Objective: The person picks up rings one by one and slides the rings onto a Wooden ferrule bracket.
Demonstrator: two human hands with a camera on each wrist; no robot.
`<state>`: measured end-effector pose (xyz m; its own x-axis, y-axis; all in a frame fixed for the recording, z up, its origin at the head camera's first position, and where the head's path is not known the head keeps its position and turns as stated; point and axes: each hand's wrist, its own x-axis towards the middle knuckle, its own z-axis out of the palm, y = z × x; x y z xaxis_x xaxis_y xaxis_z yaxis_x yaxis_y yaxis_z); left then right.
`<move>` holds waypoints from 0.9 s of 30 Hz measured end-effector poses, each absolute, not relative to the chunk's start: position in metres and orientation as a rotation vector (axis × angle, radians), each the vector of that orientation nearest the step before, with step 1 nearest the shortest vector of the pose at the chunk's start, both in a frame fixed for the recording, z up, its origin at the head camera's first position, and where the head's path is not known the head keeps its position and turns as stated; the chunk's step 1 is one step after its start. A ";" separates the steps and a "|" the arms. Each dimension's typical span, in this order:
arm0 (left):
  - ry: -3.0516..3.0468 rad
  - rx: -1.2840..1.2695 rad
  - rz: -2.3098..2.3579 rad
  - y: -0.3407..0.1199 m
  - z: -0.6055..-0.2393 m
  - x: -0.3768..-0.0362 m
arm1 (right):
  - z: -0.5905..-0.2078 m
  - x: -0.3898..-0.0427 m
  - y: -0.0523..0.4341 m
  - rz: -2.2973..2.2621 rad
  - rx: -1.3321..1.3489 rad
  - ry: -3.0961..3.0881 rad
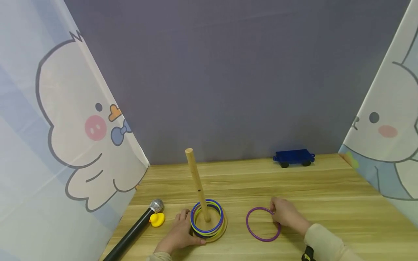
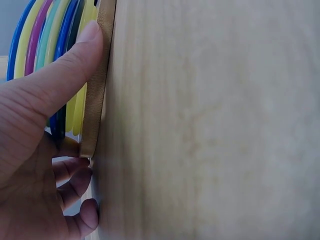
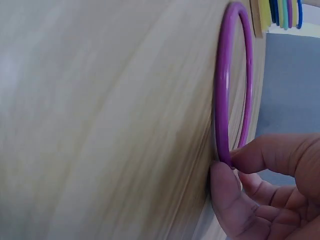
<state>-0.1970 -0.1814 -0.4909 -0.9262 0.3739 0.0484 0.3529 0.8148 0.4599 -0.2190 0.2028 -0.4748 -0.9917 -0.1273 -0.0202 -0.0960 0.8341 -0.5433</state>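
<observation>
Fingers R hand (image 1: 287, 214) pinch purple ring (image 1: 263, 224) | L hand (image 1: 180, 232) grips wooden base (image 1: 218, 235) edge

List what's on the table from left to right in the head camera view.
Microphone → duck → left hand → ring stack → purple ring → right hand. The blue toy car sits farther back, above the right hand.

Even soft light; faint shadows; head view sharp; wrist views blurred close-up.
</observation>
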 end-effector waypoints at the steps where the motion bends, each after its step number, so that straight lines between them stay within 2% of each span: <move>1: 2.950 0.585 0.730 -0.181 -0.491 -0.197 | -0.474 -0.218 0.202 -0.887 -0.166 2.936; 8: 2.945 0.580 0.752 -0.181 -0.492 -0.198 | -0.473 -0.213 0.199 -1.182 -0.054 2.706; 19: 2.952 0.579 0.760 -0.181 -0.493 -0.196 | -0.472 -0.206 0.206 -1.479 -0.282 2.499; 27: 2.932 0.585 0.797 -0.180 -0.491 -0.195 | -0.447 -0.204 0.199 -1.630 -0.301 2.357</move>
